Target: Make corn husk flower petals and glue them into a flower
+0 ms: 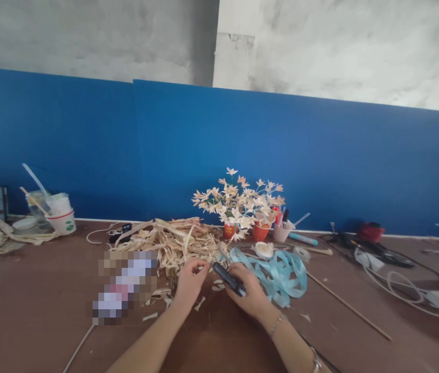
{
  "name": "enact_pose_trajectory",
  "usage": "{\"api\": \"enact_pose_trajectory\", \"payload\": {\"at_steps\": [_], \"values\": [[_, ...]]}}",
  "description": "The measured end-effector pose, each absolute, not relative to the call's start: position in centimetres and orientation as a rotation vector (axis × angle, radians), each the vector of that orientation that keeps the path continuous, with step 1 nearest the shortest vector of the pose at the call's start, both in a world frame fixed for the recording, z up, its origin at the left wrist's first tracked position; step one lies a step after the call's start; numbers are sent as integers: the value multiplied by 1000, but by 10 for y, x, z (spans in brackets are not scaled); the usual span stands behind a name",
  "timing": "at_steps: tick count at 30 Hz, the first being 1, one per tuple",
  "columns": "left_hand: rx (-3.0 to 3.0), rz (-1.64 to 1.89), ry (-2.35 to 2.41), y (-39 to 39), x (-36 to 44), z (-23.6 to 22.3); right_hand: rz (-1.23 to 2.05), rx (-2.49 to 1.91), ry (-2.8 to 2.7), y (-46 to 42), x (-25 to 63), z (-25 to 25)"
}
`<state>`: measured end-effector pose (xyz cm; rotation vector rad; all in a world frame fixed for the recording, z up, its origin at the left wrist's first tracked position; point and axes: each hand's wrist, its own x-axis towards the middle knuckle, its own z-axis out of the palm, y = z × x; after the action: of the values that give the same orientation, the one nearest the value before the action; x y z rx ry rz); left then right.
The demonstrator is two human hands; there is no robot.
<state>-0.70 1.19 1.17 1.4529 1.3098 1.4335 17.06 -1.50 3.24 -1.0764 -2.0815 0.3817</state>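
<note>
My left hand (189,282) pinches a thin pale husk strip (204,268) at the near edge of a pile of dried husks (169,240). My right hand (248,292) is closed round black-handled scissors (227,278), whose tip points left toward the strip. Both hands rest on the brown table (41,305), close together, with small husk cuttings (200,303) lying below them.
Light blue ribbon (281,272) lies coiled right of my right hand. Small pots of husk flowers (238,204) stand behind. A thin wooden stick (349,306) lies at right, cables (390,274) beyond it. Cups (61,217) stand far left against the blue wall panel (165,150).
</note>
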Motion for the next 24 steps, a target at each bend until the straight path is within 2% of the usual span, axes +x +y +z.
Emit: {"api": "enact_pose_trajectory", "payload": {"at_steps": [12, 17, 20, 24], "values": [[1600, 1442, 1270, 12, -8, 12, 241, -1181, -2045, -21, 170, 39], [1631, 1389, 1275, 13, -8, 9, 163, -1095, -2391, -42, 164, 59], [1511, 1398, 1339, 13, -12, 10, 156, -1392, -2357, -52, 188, 60], [1292, 1349, 1358, 13, -15, 12, 217, -2034, -1914, -61, 260, 53]]}}
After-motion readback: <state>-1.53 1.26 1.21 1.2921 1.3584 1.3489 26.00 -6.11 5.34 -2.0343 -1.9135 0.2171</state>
